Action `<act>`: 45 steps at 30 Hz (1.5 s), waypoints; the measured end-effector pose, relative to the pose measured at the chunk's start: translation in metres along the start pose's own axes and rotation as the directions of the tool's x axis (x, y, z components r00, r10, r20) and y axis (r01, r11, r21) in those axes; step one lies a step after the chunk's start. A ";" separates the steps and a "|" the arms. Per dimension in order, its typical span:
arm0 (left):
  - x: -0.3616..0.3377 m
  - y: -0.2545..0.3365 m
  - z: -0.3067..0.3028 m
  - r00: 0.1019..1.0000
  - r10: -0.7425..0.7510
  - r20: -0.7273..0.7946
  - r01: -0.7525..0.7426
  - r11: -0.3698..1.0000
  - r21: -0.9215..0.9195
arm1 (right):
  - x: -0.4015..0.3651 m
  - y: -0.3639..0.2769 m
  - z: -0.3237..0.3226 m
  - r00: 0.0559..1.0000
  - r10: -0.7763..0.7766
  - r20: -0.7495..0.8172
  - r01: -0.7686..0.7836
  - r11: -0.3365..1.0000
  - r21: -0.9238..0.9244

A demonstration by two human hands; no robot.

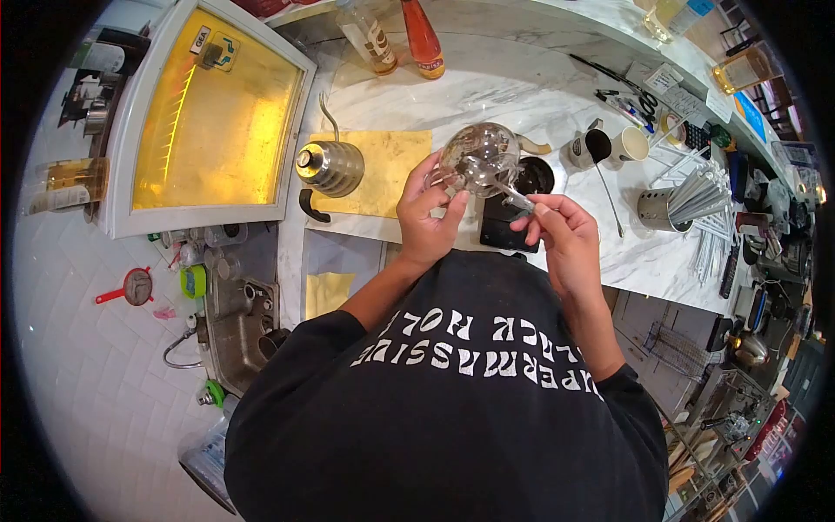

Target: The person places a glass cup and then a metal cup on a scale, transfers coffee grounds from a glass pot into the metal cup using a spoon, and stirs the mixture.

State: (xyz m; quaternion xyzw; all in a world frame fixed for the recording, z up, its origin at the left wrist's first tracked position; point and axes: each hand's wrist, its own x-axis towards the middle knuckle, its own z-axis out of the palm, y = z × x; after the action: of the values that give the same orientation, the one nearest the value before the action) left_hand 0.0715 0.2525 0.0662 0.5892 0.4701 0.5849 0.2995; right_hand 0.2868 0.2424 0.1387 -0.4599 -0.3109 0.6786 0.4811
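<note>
My left hand (432, 213) is closed around the side of a round clear glass vessel (481, 157), held above the counter. With the fingertips of my right hand (561, 228), I pinch a slim clear piece like a glass tube (513, 195) at the vessel's near right side. Whether this piece is joined to the vessel cannot be made out. Below and partly behind them sits a black device (503, 228), with a dark round cup-like thing (534, 177) beside it. A curved wooden handle (537, 149) shows behind the glass.
A steel gooseneck kettle (337, 170) stands on a yellow mat (396, 165) at left. Rightward are a dark-filled cup (591, 148), a cream cup (631, 144), a long spoon (616, 204) and a straw holder (661, 211). Two bottles stand behind; a sink (230, 335) lies lower left.
</note>
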 end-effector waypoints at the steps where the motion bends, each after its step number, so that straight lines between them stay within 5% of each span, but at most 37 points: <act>1: 0.000 -0.001 0.000 0.999 -0.024 -0.024 0.024 1.000 -0.004 | -0.001 0.000 -0.005 1.000 -0.012 -0.017 0.011 1.000 -0.017; 7: -0.001 -0.013 -0.007 0.992 -0.092 -0.091 0.104 0.985 0.141 | -0.012 0.007 -0.042 0.988 -0.093 -0.119 0.078 0.988 -0.132; 12: -0.001 -0.011 -0.003 0.968 -0.219 -0.122 0.224 0.974 0.026 | -0.017 0.018 -0.047 0.894 -0.322 -0.310 0.136 0.857 -0.497; 15: 0.000 -0.013 -0.001 0.974 -0.195 -0.118 0.200 0.980 0.025 | -0.016 0.036 -0.058 0.789 -0.611 0.068 0.275 0.253 -0.928; 19: -0.001 -0.018 -0.002 0.982 -0.158 -0.106 0.165 0.984 0.062 | -0.015 0.043 -0.058 0.697 -0.686 0.209 0.325 0.043 -0.945; 31: -0.003 -0.009 -0.003 0.967 -0.228 -0.112 0.230 0.973 0.008 | -0.014 0.043 -0.056 0.672 -0.710 0.210 0.332 0.037 -0.942; 35: -0.005 -0.022 -0.008 0.984 -0.155 -0.085 0.162 0.983 0.085 | -0.022 0.027 -0.045 0.584 -0.796 0.160 0.408 0.117 -0.905; 38: -0.006 -0.016 -0.005 0.981 -0.173 -0.088 0.171 0.985 -0.027 | -0.030 0.006 -0.025 0.515 -0.839 0.175 0.529 0.150 -0.835; 45: -0.003 0.009 -0.002 0.998 -0.065 -0.020 0.065 0.998 -0.026 | -0.020 0.006 -0.001 0.606 -0.694 0.388 0.580 0.052 -0.813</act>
State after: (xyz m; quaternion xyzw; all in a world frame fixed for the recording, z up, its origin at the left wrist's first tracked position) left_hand 0.0714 0.2460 0.0736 0.5636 0.4849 0.5869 0.3206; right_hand 0.2884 0.2216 0.1397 -0.4868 -0.7605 0.0899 0.4203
